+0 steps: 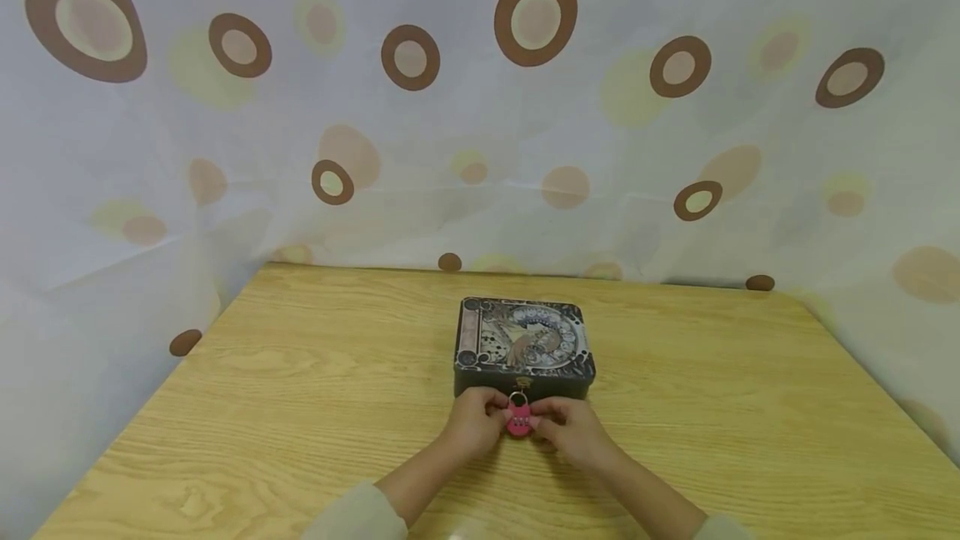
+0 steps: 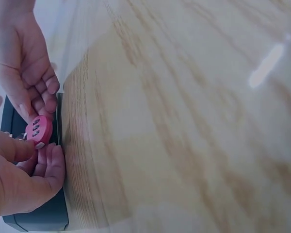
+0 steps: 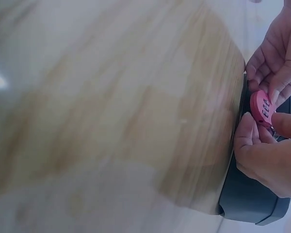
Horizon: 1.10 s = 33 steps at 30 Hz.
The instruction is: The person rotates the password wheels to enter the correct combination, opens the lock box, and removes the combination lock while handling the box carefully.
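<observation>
A pink combination padlock [image 1: 518, 421] with several number dials is at the front of a dark decorated tin box [image 1: 525, 338]. Its shackle stands at the box's small gold clasp [image 1: 523, 382]; whether it passes through cannot be made out. From the left, my left hand [image 1: 476, 422] pinches the padlock's edge between thumb and fingers. My right hand [image 1: 576, 432] pinches the opposite side. In the left wrist view the padlock [image 2: 39, 129] shows its dials between both hands. The right wrist view shows the padlock [image 3: 263, 108] against the box's dark side [image 3: 247, 196].
The box rests on a wood-grain table [image 1: 315, 373]. Behind the table hangs a pale curtain [image 1: 480, 107] printed with brown and yellow circles.
</observation>
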{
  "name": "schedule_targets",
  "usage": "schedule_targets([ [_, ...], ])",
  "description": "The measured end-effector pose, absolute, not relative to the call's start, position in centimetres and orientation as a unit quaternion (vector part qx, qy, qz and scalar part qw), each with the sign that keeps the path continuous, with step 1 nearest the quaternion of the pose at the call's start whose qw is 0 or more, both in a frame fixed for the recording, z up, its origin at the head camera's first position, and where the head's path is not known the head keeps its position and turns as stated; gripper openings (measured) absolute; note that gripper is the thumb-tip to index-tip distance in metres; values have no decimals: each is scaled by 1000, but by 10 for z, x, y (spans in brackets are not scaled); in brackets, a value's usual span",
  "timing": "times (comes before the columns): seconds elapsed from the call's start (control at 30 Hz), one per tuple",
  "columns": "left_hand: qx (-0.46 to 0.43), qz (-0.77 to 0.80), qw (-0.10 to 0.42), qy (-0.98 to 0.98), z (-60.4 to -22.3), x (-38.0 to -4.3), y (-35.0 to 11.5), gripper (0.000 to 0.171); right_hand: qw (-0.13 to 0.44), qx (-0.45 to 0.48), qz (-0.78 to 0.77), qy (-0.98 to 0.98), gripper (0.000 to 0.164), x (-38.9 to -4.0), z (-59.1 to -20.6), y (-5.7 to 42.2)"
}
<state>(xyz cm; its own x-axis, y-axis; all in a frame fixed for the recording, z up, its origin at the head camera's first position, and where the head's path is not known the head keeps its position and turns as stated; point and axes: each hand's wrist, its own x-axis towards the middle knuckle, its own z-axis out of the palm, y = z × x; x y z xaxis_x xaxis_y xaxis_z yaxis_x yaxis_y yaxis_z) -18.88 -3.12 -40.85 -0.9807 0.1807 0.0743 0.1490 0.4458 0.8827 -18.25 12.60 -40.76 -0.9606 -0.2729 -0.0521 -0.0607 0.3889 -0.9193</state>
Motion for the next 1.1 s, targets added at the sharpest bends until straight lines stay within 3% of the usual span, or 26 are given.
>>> schedule_targets([
  [0.17, 98, 522, 18, 847, -409, -189, -31, 10, 106, -88, -549, 824, 23, -183, -408, 122],
  [0.4, 82, 583, 63, 806, -409, -189, -30, 12, 118, -74, -545, 827, 21, -183, -407, 120],
  [1.1, 76, 565, 49, 820, -407, -188, -28, 9, 155, -50, -544, 823, 16, -184, -404, 117],
])
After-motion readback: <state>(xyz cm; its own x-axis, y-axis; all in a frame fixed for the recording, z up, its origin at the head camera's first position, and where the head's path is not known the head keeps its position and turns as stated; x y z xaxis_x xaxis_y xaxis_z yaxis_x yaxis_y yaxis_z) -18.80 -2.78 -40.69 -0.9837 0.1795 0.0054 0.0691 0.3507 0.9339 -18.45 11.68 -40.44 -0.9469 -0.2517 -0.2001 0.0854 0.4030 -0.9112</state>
